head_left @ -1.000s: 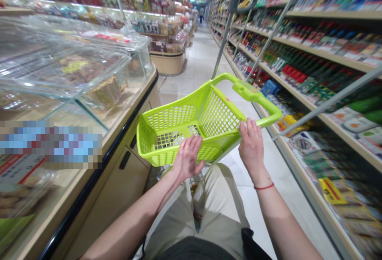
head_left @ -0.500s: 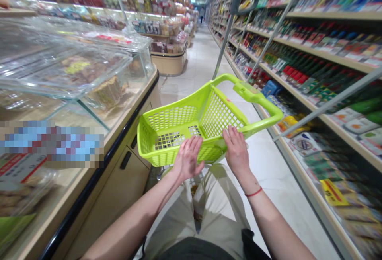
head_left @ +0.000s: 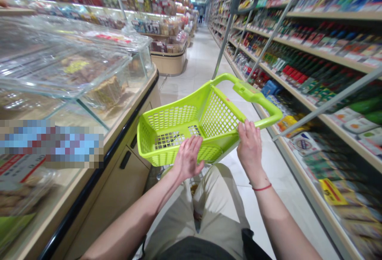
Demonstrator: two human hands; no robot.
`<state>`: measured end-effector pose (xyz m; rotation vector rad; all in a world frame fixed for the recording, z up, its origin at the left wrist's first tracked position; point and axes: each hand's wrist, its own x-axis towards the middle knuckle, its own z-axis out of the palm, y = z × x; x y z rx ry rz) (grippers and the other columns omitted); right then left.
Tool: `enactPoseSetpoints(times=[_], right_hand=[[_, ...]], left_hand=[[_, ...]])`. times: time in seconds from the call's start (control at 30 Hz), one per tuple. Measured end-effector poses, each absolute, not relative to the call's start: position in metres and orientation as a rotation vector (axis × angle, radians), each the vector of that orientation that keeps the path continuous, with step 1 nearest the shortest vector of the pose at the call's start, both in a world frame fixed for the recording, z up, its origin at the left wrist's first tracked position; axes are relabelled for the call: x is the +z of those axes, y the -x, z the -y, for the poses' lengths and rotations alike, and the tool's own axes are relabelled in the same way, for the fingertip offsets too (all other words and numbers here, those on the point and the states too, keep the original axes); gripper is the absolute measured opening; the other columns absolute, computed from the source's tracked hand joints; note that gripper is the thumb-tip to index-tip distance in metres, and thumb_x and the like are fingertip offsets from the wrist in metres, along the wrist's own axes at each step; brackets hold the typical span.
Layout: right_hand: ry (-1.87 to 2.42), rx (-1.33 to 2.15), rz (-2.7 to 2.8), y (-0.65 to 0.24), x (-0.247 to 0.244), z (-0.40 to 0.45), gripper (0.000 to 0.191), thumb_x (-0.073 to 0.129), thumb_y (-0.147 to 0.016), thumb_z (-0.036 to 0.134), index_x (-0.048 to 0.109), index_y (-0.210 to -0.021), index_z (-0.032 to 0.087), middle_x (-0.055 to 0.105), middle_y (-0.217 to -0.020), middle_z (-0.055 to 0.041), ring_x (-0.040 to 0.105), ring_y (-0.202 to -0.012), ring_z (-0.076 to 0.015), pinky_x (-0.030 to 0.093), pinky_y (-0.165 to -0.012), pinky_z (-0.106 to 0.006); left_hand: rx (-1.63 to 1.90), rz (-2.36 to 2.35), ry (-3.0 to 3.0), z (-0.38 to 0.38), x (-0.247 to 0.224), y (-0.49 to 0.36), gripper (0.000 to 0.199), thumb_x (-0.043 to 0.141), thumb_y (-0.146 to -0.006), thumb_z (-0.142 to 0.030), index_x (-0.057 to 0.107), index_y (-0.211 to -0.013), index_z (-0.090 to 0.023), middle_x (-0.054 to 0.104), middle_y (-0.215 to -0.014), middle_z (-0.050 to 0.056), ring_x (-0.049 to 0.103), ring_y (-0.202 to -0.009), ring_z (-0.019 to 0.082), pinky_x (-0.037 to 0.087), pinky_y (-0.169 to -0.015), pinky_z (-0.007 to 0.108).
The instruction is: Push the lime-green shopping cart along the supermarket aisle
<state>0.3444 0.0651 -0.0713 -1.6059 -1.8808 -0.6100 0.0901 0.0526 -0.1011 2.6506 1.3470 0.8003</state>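
Note:
A lime green shopping cart basket (head_left: pixel 176 110) with perforated walls stands sideways in front of me, and no goods show inside it. Its looped handle (head_left: pixel 268 112) is on the right. My left hand (head_left: pixel 188 158) rests on the near rim, fingers stretched out and thumb apart, gripping nothing. Further right, my right hand (head_left: pixel 250 146) has its fingers bent over the near rim where it meets the handle; a red string circles that wrist.
At left runs a display counter with a black edge (head_left: pixel 116 126) and clear covers (head_left: pixel 80 69). Packed shelves (head_left: pixel 322 47) line the right side, with slanted grey poles. A person (head_left: pixel 201 14) is far down the tiled aisle (head_left: pixel 203 49).
My right hand has slid right along the rim toward the handle, and its fingers have bent over the edge. My left hand and the cart have stayed in place.

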Motion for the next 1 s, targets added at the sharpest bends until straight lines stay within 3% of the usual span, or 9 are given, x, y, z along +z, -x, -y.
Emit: enactPoseSetpoints(times=[0.27,0.6,0.8,1.0], right_hand=[[1.488,-0.487,2.030,-0.300,-0.089,-0.060,0.067,0.036,-0.083,-0.005,0.041,-0.147,0.016,0.047,-0.149,-0.0173,0.027,-0.148,-0.0258,0.031,-0.116,-0.056],[1.548,-0.566,2.002,-0.339,-0.070,-0.065,0.058,0.038,-0.089,-0.001,0.046,-0.143,0.018,0.047,-0.150,-0.0169,0.027,-0.148,-0.0270,0.027,-0.116,-0.060],[1.599,-0.593,1.880,-0.342,-0.070,-0.066,0.060,0.034,-0.088,-0.002,0.042,-0.146,0.014,0.040,-0.153,-0.0199,0.022,-0.149,-0.0275,0.028,-0.116,-0.059],[1.518,-0.521,1.986,-0.301,-0.089,-0.062,0.064,0.034,-0.085,-0.004,0.040,-0.147,0.012,0.044,-0.150,-0.0208,0.024,-0.149,-0.0268,0.031,-0.116,-0.056]], left_hand=[[0.794,-1.339,-2.643,-0.052,-0.100,-0.090,0.084,0.058,-0.077,-0.037,0.028,-0.151,-0.011,0.041,-0.153,0.013,0.030,-0.145,0.030,0.019,-0.121,0.048],[0.802,-1.329,-2.635,-0.053,-0.101,-0.089,0.085,0.060,-0.076,-0.036,0.028,-0.151,-0.012,0.041,-0.153,0.012,0.030,-0.144,0.030,0.019,-0.121,0.048],[0.801,-1.346,-2.636,-0.053,-0.101,-0.090,0.084,0.059,-0.077,-0.037,0.028,-0.150,-0.011,0.041,-0.153,0.012,0.030,-0.145,0.030,0.018,-0.121,0.047],[0.811,-1.342,-2.642,-0.052,-0.100,-0.090,0.084,0.059,-0.077,-0.037,0.028,-0.150,-0.010,0.041,-0.152,0.013,0.030,-0.144,0.030,0.019,-0.121,0.047]])
